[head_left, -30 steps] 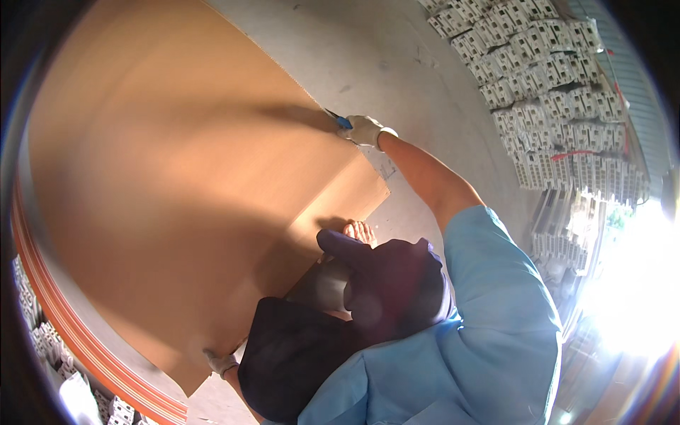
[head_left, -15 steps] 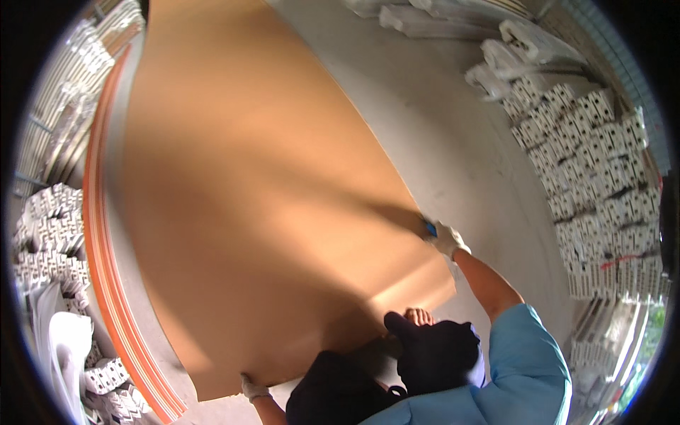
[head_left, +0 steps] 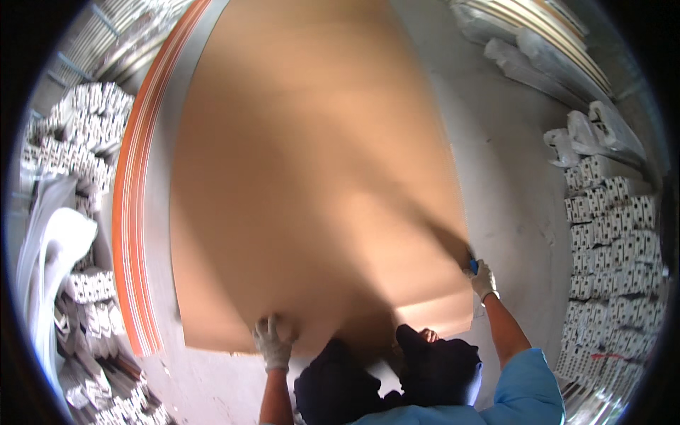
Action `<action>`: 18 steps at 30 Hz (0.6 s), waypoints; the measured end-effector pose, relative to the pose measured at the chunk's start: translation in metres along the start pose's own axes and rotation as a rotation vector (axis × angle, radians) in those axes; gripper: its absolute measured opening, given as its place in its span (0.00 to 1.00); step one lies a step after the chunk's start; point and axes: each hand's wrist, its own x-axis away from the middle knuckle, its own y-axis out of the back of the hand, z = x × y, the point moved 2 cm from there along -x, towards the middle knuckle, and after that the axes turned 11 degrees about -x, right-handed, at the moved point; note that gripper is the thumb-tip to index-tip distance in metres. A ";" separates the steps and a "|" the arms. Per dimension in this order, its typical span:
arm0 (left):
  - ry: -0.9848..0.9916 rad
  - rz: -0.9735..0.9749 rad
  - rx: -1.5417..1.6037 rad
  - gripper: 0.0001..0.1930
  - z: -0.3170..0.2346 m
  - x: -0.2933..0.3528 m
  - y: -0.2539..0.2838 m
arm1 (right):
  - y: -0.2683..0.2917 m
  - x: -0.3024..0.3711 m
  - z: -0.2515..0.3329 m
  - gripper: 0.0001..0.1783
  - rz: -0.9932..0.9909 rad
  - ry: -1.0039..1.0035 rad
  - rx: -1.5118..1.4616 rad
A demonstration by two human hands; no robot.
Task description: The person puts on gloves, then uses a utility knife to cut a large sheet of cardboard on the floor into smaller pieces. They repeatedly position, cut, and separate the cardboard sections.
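Note:
A large brown cardboard sheet [head_left: 283,163] lies on the grey floor, running from my knees away to the top of the view. My left hand [head_left: 272,341], in a pale glove, is over the sheet's near edge with its fingers apart and nothing in them; it is slightly blurred. At the sheet's right edge, my gloved right hand [head_left: 484,281] is closed on a small blue tool [head_left: 474,266]. Its working end is hidden, so I cannot tell its exact kind. A crease runs across the sheet's near right corner, close to my bare foot [head_left: 428,335].
Long orange strips with white lines [head_left: 134,205] lie left of the sheet. Stacked white profiles [head_left: 92,113] and clear plastic wrapping [head_left: 67,234] line the far left. More stacked white profiles [head_left: 613,234] stand at right, with wrapped bundles [head_left: 538,74] behind them.
My left hand has moved from the sheet's near left corner rightward along its near edge. The right hand still grips the blue tool at the right edge. The whole view has turned.

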 end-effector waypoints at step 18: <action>0.156 0.238 -0.106 0.56 -0.002 -0.017 -0.013 | 0.013 -0.123 0.143 0.22 -0.153 0.222 -0.296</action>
